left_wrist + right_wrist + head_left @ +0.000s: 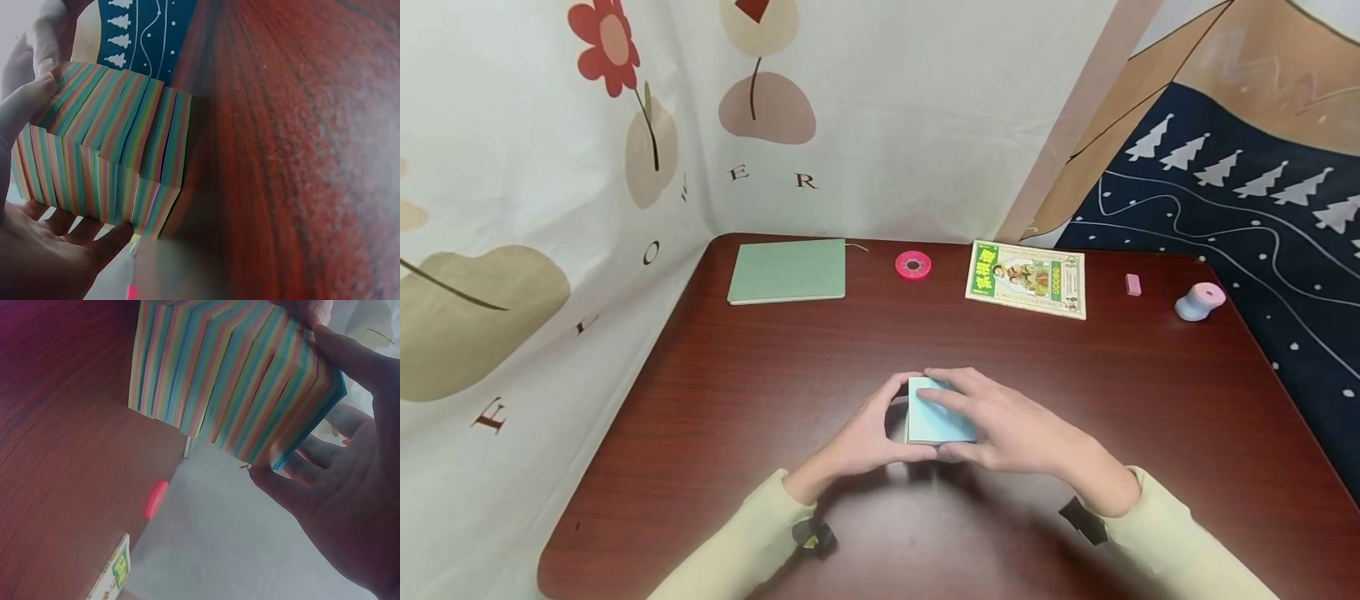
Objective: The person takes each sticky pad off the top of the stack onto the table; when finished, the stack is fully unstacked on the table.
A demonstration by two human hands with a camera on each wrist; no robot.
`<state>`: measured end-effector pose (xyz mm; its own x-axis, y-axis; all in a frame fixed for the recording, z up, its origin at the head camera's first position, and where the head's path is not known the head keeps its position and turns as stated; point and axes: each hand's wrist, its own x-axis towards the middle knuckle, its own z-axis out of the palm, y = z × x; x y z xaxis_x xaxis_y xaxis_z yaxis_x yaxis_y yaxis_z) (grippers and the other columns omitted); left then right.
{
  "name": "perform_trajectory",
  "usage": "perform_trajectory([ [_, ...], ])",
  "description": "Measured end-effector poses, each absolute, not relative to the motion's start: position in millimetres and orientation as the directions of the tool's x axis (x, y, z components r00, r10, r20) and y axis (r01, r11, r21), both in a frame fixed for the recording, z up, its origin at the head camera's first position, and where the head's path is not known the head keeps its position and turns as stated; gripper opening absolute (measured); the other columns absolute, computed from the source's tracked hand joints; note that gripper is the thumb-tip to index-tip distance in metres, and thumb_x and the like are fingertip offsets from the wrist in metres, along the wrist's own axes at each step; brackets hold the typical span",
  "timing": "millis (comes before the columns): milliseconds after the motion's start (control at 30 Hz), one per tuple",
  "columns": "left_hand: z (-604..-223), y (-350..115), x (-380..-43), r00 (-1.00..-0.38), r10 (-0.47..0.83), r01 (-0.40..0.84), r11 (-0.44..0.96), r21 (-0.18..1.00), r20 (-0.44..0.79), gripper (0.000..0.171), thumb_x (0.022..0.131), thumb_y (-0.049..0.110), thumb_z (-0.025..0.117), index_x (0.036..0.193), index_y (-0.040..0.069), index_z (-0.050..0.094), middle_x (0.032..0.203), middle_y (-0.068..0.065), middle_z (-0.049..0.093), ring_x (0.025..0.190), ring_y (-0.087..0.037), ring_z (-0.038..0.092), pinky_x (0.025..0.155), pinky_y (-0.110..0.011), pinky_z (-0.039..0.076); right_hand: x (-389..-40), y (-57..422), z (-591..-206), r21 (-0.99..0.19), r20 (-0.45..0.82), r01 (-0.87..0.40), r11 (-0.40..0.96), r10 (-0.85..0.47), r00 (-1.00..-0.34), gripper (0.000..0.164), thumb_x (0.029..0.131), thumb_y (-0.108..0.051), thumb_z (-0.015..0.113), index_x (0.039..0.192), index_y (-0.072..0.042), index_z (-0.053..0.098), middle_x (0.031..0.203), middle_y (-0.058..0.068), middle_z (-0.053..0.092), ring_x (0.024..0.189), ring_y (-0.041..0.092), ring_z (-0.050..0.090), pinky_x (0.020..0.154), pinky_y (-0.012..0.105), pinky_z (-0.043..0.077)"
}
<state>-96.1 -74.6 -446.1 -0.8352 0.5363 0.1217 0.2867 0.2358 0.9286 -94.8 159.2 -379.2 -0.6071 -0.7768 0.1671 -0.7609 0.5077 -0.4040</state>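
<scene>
Between the two hands stands a tall stack of sticky-note pads (942, 417), pale blue on top. Its sides show stripes of pink, yellow, green and blue, and the pads sit slightly out of line with each other in the left wrist view. My left hand (865, 433) grips the stack from the left, thumb on the near side and fingers on the far side. From the right, my right hand (1018, 421) holds the upper part, with one finger lying across the blue top. The thumbs come close together at the near side.
Along the table's back edge lie a green notebook (787, 271), a round pink-red roll (913, 265) and a green-and-cream illustrated booklet (1026, 279). A small pink block (1132, 285) and a pink-topped spool (1199, 302) are at the back right. Printed cloth hangs behind the table.
</scene>
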Motion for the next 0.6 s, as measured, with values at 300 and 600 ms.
perform_trajectory([
  [300, -446.7, -74.4, -99.1, -0.828, 0.548, 0.295, 0.251, 0.922, 0.116, 0.08, 0.075, 0.036, 0.086, 0.139, 0.032, 0.038, 0.134, 0.011, 0.049, 0.125, -0.015, 0.047, 0.106, -0.045, 0.039, -97.9, 160.1, -370.6, -0.426, 0.147, -0.733, 0.529, -0.76, -0.634, 0.063, 0.082, -0.036, 0.078, 0.138, -0.018, 0.056, 0.14, -0.001, 0.046, 0.118, 0.013, 0.044, 0.086, 0.029, 0.049],
  [600, -448.2, -76.5, -98.7, -0.829, 0.545, 0.298, 0.24, 0.924, 0.126, 0.085, 0.073, 0.033, 0.088, 0.142, 0.023, 0.039, 0.135, 0.007, 0.051, 0.126, -0.017, 0.048, 0.106, -0.046, 0.039, -114.0, 185.4, -353.3, -0.482, 0.173, -0.653, 0.585, -0.667, -0.725, 0.07, 0.078, -0.037, 0.082, 0.14, -0.02, 0.054, 0.138, -0.001, 0.048, 0.115, 0.015, 0.047, 0.084, 0.034, 0.052],
])
